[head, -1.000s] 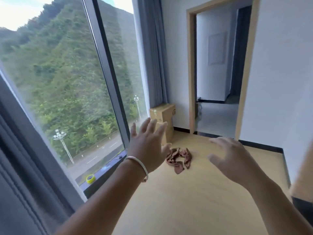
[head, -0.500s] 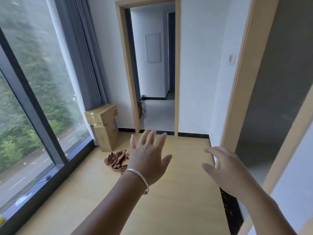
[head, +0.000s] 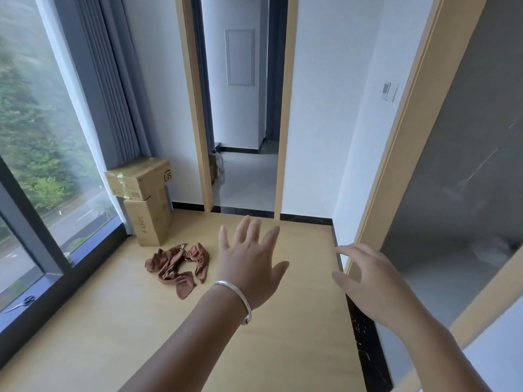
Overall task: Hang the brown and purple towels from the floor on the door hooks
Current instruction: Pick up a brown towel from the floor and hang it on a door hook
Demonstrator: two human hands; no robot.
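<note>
Since the earlier frames the view has swung rightward: the window has slid toward the left edge, the far doorway has come to centre, and a second door frame (head: 402, 142) now fills the right side. Both hands have held much the same raised pose throughout.

Left hand (head: 249, 261): raised, fingers spread wide, holding nothing; a silver bangle (head: 235, 298) sits at the wrist. Right hand (head: 368, 281): raised, fingers loosely bent, holding nothing.

Brown towel (head: 178, 264): crumpled on the wooden floor (head: 113, 335), just in front of the stacked cardboard boxes (head: 147, 202) by the window. No purple towel and no door hooks can be made out.

Governing relation: the towel lies left of, and slightly beyond, both hands. Its heap runs roughly from far left to near right. The left hand is clearly the nearer; the right is well apart from it, close to the right door frame.

Assessment: nothing is picked up yet. A reach down and leftward with the left hand looks the shorter route.
</note>
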